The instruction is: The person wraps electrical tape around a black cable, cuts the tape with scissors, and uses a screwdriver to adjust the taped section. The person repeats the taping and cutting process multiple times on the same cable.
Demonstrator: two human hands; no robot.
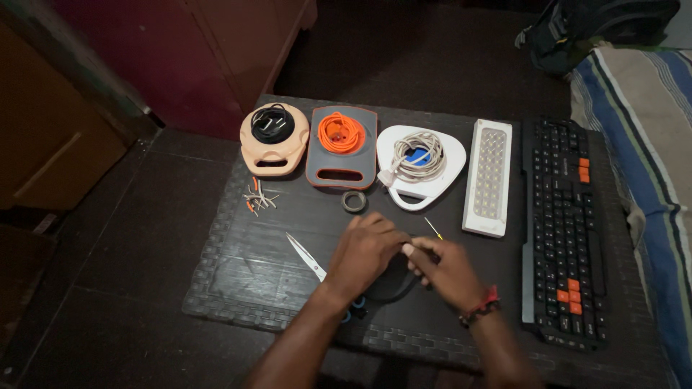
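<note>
Three reels: peach reel (274,138), black cord; grey reel (342,147), orange cord; white reel (420,166), pale cord. My left hand (366,252) and right hand (447,270) both pinch a black cable (398,288).

Pretty dim room, light's low and warm. Floor (137,245) is dark tile with visible grout lines. A dark woven-looking mat (238,288) lies flat on it. Top left there's a reddish-maroon cabinet (194,50) with panel doors, and next to it on the far left a brown wooden piece (50,144) sitting at an angle. Right edge has a bed or mattress with a striped blue, white and green sheet (641,122) hanging down beside the mat. A dark bag (598,29) sits in the top right corner, touching the sheet.
</note>
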